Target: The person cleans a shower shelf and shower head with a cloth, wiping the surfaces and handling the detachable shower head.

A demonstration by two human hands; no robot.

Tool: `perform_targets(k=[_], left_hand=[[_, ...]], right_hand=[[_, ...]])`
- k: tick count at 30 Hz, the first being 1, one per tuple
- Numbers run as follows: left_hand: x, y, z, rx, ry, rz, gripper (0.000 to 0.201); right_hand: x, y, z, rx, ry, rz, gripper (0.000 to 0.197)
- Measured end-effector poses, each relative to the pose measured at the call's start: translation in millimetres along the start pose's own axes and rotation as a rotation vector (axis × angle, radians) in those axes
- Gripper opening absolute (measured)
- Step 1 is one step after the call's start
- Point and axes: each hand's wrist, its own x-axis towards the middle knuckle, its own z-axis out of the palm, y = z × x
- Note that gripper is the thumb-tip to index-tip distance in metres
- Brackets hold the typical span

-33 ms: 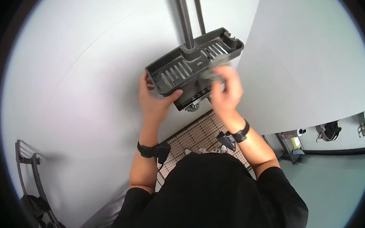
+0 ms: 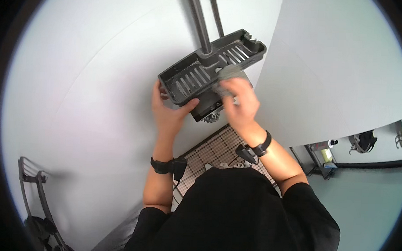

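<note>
Grey cloth (image 2: pixel 230 72) has shifted left, jutting past the right grip (image 2: pixel 244 101).

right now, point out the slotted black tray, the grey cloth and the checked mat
Slotted black tray (image 2: pixel 191 83): head view, slotted floor, left half
Grey cloth (image 2: pixel 230 72): head view, blurred upper part
Checked mat (image 2: pixel 215 147): head view, upper area

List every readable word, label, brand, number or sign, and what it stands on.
No text reads clearly enough to quote.
Dark rectangular box under the black slotted plastic tray: pale marks on its front, too small and blurred to read.
Small pale yellow container at right: too small to tell whether it's labelled.
</note>
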Motion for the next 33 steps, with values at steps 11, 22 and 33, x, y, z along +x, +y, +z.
perform_targets(k=[11,22,33], left_hand=[[-5,22,3,0.034,-0.03,0.052,0.091],[-7,9,0,0.078,0.016,0.036,0.102],[-8,12,-9,0.058,0.0,-0.028,0.115]], right_hand=[[3,35,2,0.01,0.183,0.222,0.044],[11,66,-30,-0.048,-0.026,-0.03,0.035],[72,76,-59,0.321,0.247,0.532,0.038]])
